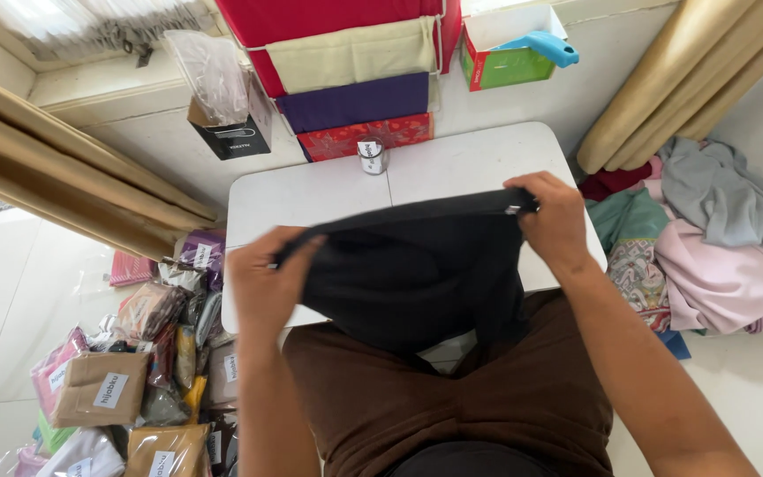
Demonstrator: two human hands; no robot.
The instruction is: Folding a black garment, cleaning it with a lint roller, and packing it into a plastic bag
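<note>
Above a small white table [452, 168], the black cloth [417, 265] is stretched with its top hem running lower-left to upper-right, left hand [262, 283] and right hand [554, 216] each clamped on one end, the remainder apparently draping toward the lap.

Bright, even daylight fills the scene, strongest at the window [90, 22] in the upper left, where the glass is washed out to white. The white tabletop [452, 168] and floor [2, 283] reflect it softly, without hard glare. Shadows are faint. The black cloth [417, 274] shows little detail. Focus is sharp; straight lines bend toward the edges.
</note>
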